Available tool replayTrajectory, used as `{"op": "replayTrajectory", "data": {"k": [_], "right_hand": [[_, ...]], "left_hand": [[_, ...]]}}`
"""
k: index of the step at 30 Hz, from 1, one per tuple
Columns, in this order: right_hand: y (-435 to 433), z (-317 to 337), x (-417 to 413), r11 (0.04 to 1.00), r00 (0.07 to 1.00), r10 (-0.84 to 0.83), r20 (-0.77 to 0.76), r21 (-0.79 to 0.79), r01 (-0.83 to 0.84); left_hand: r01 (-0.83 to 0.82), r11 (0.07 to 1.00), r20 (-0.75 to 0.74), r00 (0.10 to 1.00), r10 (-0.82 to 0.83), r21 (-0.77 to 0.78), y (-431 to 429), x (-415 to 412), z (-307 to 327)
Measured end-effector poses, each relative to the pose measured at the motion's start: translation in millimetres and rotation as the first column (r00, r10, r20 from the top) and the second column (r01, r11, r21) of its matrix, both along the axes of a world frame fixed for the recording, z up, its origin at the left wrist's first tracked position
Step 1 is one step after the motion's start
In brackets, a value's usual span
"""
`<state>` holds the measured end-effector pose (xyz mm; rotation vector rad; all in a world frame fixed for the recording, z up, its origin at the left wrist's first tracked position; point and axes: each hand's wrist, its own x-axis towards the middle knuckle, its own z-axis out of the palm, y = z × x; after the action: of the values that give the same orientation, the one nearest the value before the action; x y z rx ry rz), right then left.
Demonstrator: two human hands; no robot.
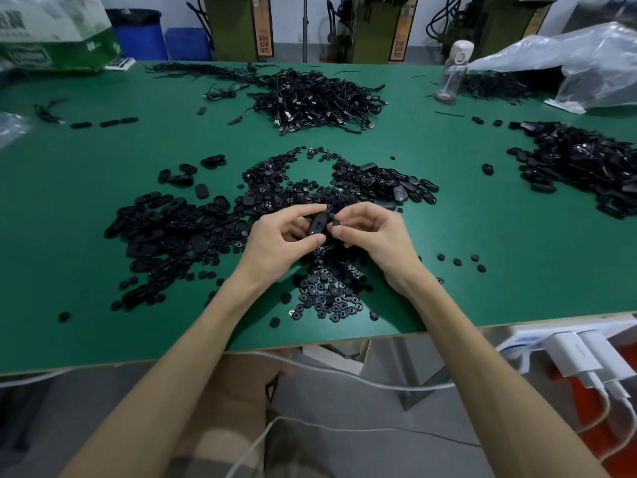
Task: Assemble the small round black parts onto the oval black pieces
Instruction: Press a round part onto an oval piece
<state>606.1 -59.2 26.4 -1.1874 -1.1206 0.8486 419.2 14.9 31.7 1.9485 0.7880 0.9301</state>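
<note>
At frame centre, just above the green table point(103, 188), both hands meet.

Left hand point(275, 243): thumb and curled fingers grasp one oval black piece point(317, 224), held tilted, long axis running lower left to upper right.

Right hand point(375, 236): fingers curled, thumb and fingertips pinching a small round black part point(336, 223) right beside the oval black piece's right edge. Whether the two touch: cannot tell, too small.

Below and behind the hands: scattered heap of loose round parts point(324, 294), reaching toward the table's near edge.

Left of centre: heap of oval pieces point(165, 232). A second, larger heap of oval shells point(586, 167) lies at the right edge of the frame.

Upper centre: tangle of black cables point(317, 98).

Upper right: clear water bottle point(453, 74), upright, near a crumpled clear plastic bag point(586, 60).

Upper left: green-and-white sack point(51, 32).

Lower right, under the table edge: white power strip point(517, 339) with two white chargers point(579, 353) plugged in.
</note>
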Motion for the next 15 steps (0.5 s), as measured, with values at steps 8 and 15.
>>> {"op": "replayTrajectory", "data": {"k": [8,15], "right_hand": [[-0.7,-2.6,2.0,1.0,0.999,0.03,0.033,0.007,-0.03],[-0.2,-2.8,2.0,1.0,1.0,0.021,0.008,-0.013,-0.02]], "left_hand": [[-0.014,0.998,0.032,0.999,0.016,-0.069,1.3,0.1,-1.7],[-0.005,0.998,0.068,0.998,0.009,-0.059,2.5,-1.0,-2.8]]}}
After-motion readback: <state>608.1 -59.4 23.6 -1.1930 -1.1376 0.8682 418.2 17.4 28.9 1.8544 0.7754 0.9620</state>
